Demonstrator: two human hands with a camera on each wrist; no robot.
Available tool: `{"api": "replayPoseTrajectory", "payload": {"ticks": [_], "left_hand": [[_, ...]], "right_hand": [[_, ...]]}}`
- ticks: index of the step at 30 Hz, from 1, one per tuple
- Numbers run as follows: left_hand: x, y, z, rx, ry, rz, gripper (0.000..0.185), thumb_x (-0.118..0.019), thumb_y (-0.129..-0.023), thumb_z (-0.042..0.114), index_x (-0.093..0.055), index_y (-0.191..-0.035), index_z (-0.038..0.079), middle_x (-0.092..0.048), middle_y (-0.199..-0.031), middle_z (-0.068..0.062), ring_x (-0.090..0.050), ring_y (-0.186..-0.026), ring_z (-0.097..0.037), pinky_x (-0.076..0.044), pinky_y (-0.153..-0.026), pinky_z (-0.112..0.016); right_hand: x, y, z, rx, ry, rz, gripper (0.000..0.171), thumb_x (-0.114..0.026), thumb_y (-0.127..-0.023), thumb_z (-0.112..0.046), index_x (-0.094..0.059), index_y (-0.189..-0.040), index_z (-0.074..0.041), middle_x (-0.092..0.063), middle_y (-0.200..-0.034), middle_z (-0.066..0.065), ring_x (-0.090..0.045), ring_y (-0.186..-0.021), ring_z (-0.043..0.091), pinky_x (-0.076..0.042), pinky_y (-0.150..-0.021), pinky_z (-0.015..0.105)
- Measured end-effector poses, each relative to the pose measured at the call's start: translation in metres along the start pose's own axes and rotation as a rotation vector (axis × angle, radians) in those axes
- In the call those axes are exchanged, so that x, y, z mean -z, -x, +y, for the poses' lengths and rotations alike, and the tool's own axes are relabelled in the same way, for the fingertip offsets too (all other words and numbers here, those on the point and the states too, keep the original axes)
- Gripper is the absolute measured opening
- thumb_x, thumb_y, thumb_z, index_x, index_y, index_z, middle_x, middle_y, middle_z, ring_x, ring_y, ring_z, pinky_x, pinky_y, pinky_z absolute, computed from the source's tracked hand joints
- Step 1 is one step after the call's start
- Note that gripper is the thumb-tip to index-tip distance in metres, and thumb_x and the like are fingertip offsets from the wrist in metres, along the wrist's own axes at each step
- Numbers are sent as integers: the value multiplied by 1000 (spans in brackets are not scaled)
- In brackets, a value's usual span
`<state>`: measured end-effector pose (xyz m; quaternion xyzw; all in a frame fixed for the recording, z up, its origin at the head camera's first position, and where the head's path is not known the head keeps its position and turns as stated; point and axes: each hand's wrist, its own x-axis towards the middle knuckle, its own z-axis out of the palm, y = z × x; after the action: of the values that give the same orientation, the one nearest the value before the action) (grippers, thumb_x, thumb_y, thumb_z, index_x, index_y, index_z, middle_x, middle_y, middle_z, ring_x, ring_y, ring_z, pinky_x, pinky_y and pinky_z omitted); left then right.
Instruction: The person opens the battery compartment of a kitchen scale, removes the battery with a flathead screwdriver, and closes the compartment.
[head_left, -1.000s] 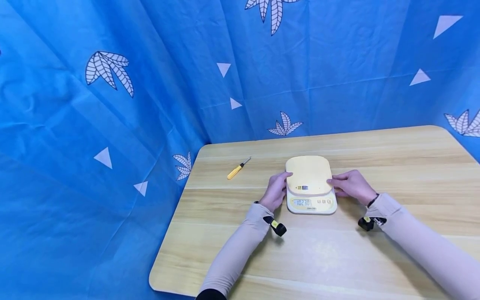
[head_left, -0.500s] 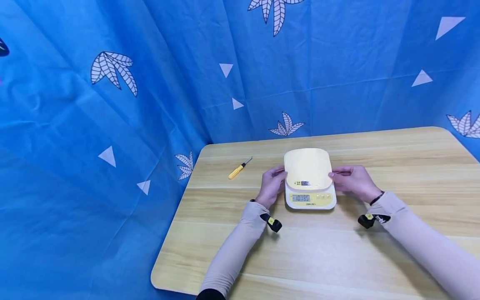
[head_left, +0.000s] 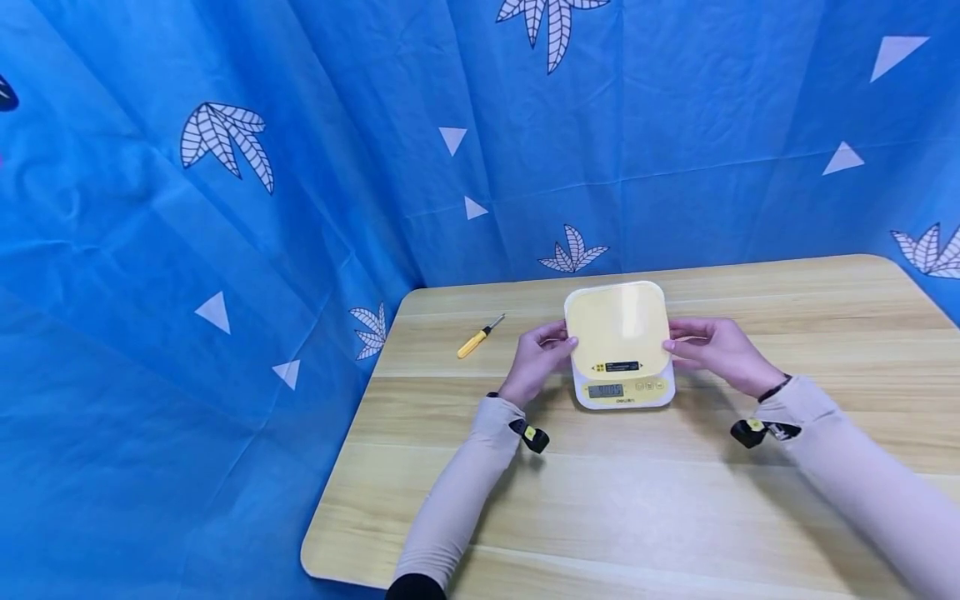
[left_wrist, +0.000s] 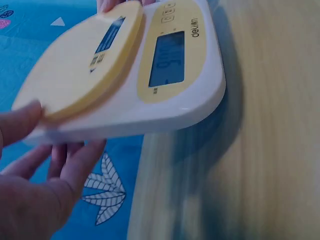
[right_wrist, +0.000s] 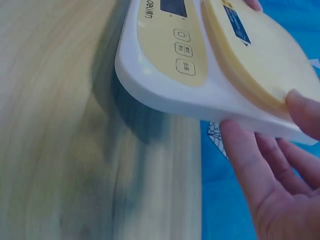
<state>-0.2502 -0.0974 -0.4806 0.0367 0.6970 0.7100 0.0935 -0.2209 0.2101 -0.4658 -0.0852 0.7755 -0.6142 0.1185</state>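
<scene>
While tilted up off the table, the kitchen scale is held betw. both hands above the tabletop's far middle. Its L edge is gripped by the left hand, thumb on top, fingers curled underneath; the R edge likewise by the right hand. A yellow screwdriver is seen lying well apart, to the L.

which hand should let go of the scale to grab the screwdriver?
Left hand. The yellow screwdriver lies on its side of the kitchen scale; the right hand would likely cross over.
</scene>
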Motion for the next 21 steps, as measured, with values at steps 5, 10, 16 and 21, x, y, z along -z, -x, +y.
{"api": "replayPoseTrajectory", "payload": {"ticks": [5,10,16,21], "left_hand": [[8,-1,8,-71,-58,-73,45,-77,-92,5,-64,-135,3,-68,-113,-8,-67,-98,-11,-65,-89,-26],[16,-1,13,-183,-148,-155,45,-77,-91,3,-63,-134,2,-70,-121,-16,-67,-103,-10,-61,-95,-22],[20,1,18,-232,-198,-225,47,-79,-89,1,-63,-133,4,-69,-127,-19,-67,-110,-13,-62,-97,-28],[20,4,19,-235,-198,-274,47,-79,-87,-3,-62,-131,3,-67,-125,-21,-66,-118,-36,-64,-98,-32]], "right_hand": [[4,3,-5,65,16,-14,57,-71,-98,-10,-46,-144,12,-70,-122,3,-71,-97,-3,-66,-91,34],[8,4,-7,134,71,-13,45,-73,-96,-9,-53,-133,6,-67,-111,-8,-70,-99,0,-67,-85,28],[12,5,-6,195,144,-25,42,-80,-91,-11,-58,-124,2,-71,-108,-6,-72,-99,3,-64,-82,20],[14,5,-4,232,182,-48,38,-82,-87,-8,-59,-116,0,-72,-104,-6,-71,-98,2,-62,-80,18]]}}
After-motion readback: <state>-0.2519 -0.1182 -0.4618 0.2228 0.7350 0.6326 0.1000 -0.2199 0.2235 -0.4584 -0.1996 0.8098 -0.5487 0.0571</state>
